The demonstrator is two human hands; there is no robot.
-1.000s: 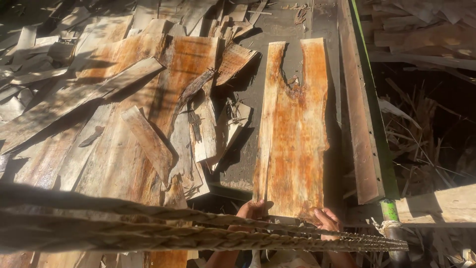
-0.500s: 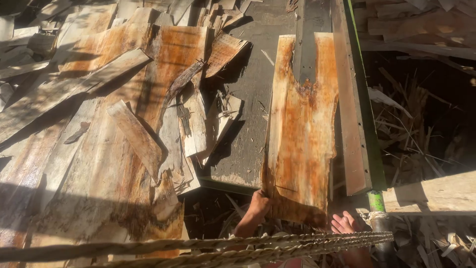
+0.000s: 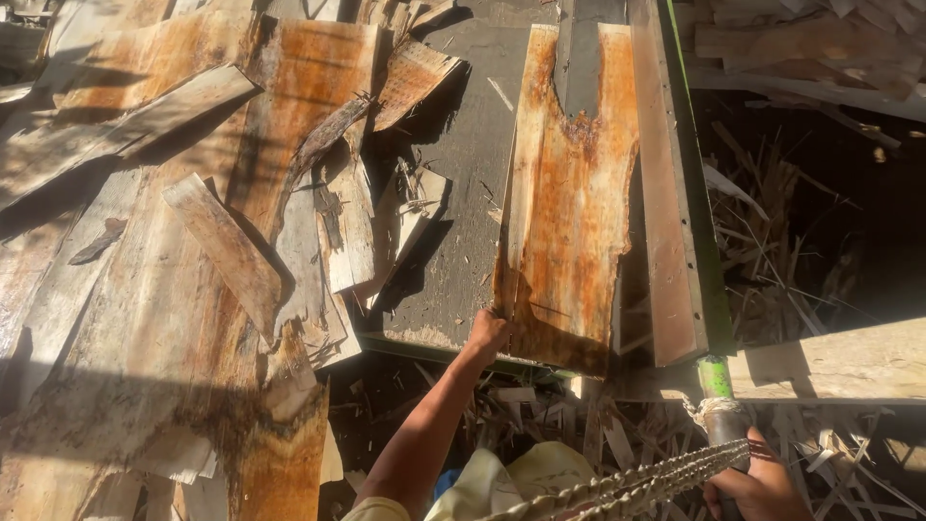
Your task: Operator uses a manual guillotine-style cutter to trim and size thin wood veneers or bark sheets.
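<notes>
Hands have parted in the head view since a second ago: then both sat side by side at the near end of the orange-stained veneer sheet (image 3: 569,203), and now only the left hand (image 3: 489,333) grips its near-left edge, fingers pinched on the wood. The right hand (image 3: 762,482) has dropped to the near right and is clenched round a green handle (image 3: 716,378) beside a twisted rope (image 3: 627,487). The sheet lies flat on the dark table (image 3: 463,164), just beside the long wooden rail (image 3: 666,193) on the right, and looks to sit farther along the table than before. Loose veneer scraps (image 3: 193,241) pile up to the left.
</notes>
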